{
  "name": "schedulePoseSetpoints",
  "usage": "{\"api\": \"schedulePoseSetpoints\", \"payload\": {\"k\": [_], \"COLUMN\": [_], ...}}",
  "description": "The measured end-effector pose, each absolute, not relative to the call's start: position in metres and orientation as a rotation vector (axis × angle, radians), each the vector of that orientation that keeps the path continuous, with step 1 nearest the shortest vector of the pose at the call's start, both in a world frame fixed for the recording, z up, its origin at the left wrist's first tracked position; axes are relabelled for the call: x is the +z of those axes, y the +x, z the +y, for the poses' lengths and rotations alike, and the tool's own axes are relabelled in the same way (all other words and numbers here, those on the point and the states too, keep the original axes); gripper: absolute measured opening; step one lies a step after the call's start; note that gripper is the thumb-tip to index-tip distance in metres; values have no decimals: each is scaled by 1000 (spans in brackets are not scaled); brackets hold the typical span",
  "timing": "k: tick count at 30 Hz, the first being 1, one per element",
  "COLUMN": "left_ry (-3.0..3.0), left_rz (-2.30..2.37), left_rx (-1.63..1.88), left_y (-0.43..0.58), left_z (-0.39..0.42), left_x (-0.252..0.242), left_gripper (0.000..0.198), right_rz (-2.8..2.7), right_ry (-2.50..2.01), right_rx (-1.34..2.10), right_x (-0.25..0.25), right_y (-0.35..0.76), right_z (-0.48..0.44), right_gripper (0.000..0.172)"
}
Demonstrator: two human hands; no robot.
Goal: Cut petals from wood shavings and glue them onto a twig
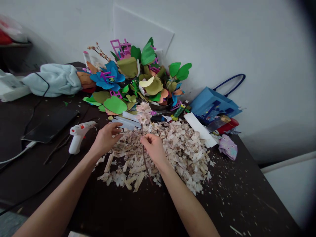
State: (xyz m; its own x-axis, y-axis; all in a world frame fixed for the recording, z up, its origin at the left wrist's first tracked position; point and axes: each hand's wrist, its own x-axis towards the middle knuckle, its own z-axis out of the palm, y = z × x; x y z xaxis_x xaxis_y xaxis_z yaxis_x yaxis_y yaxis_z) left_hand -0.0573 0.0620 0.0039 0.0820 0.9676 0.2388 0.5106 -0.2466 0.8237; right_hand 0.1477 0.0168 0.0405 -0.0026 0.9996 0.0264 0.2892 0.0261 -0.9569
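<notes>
My right hand (154, 149) pinches a thin brown twig (145, 161), held upright over the table. Pale pink flowers (144, 113) sit at the twig's top end. To the left, my left hand (107, 138) has its fingers apart and curved, with nothing visible in them. It hovers at the left edge of a wide heap of dried, papery petals and husks (187, 151). A white glue gun (80, 135) stands on the table just left of that hand, its nozzle pointing right.
Behind the heap is a pile of coloured felt petals and leaves (148, 85). A blue bag (212, 103), a white strip (200, 130) and a lilac cloth (228, 147) lie right. A black tablet (53, 125) with cables and a pale blue cloth (56, 79) are left.
</notes>
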Motion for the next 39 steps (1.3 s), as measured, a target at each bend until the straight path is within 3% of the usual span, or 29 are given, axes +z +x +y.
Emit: {"api": "schedulePoseSetpoints", "payload": {"k": [7,25,39], "left_ry": [1725,1895,1776], "left_rz": [1612,1509,1416], "left_rx": [1101,718,622], "left_y": [-60,-61,-57], "left_z": [60,56,57], "left_x": [11,18,19], "left_gripper": [31,37,24], "right_rz": [-1439,-1378,-1359], "right_ry": [-1451,-1499,-1466], "right_rx": [1140,1290,1357], "right_x": [21,2,-3], "right_y": [135,99,92], "right_z": [37,74,79], "right_gripper": [25,29,27]}}
